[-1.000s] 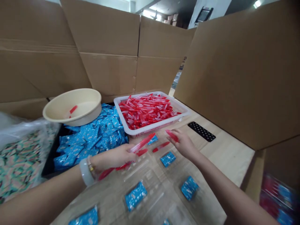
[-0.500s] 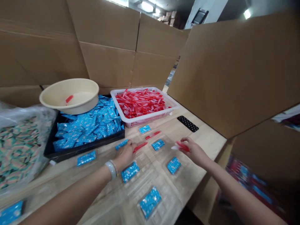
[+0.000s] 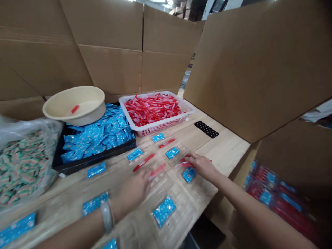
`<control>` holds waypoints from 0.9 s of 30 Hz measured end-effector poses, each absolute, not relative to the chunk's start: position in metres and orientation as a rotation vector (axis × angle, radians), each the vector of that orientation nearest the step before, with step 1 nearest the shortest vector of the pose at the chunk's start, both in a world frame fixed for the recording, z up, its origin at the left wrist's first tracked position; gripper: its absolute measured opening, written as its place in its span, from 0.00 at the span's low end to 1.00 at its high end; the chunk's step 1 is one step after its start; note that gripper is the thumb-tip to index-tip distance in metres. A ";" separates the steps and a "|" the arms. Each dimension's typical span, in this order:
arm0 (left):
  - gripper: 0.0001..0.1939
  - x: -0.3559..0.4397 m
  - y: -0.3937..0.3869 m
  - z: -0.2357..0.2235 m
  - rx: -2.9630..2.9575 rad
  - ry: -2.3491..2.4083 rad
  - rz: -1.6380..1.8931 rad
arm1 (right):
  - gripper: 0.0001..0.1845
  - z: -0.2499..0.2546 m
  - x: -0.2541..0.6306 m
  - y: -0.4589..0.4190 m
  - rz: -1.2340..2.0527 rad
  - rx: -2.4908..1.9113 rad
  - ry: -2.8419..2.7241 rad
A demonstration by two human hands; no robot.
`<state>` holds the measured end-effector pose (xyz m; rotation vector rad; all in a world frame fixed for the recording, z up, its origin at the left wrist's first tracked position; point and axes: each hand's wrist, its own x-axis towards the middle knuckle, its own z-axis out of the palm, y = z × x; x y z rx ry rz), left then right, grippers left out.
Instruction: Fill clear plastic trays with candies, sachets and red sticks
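Observation:
My left hand [image 3: 136, 190], blurred and wearing a pale bangle, is closed around a slim red pen-like stick [image 3: 157, 170] with a clear end. My right hand [image 3: 203, 166] pinches more red sticks [image 3: 187, 163] over a clear tray, just above a blue printed packet [image 3: 189, 174]. Between the hands and the basket, one red stick [image 3: 144, 162] lies in a clear tray near a blue packet [image 3: 134, 154]. Another red stick [image 3: 167, 143] rests farther back, between two blue packets. Several clear trays spread over the wooden table, each with a blue packet.
A white basket [image 3: 166, 123] heaped with red sticks stands at the back. Left of it, a black box [image 3: 121, 149] holds blue packets, with a cream basin [image 3: 95, 112] on top. A black dotted strip [image 3: 206, 129] lies right. Cardboard walls [image 3: 246, 69] enclose the table.
My view has shifted. One red stick now lies in a tray near my left hand, which has drawn back toward me with another. My right hand has lowered its sticks to a tray.

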<state>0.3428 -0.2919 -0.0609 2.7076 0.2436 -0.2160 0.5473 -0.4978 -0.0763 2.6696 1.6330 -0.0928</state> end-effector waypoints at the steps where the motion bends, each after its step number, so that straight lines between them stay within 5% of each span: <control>1: 0.21 0.334 -0.304 -0.066 2.739 0.199 -0.246 | 0.18 -0.078 0.544 -0.503 -0.092 2.754 1.602; 7: 0.24 0.314 -0.343 -0.089 2.989 0.135 -0.351 | 0.19 -0.077 0.530 -0.553 -0.164 3.617 1.008; 14: 0.24 0.315 -0.349 -0.063 2.749 0.171 -0.126 | 0.13 -0.070 0.519 -0.595 -0.758 4.382 -0.190; 20: 0.23 0.310 -0.404 -0.058 2.456 -0.006 -0.181 | 0.13 -0.091 0.510 -0.584 -0.174 4.316 -0.239; 27: 0.21 0.327 -0.464 -0.092 2.911 -0.451 0.003 | 0.18 -0.115 0.508 -0.566 0.243 4.038 -0.294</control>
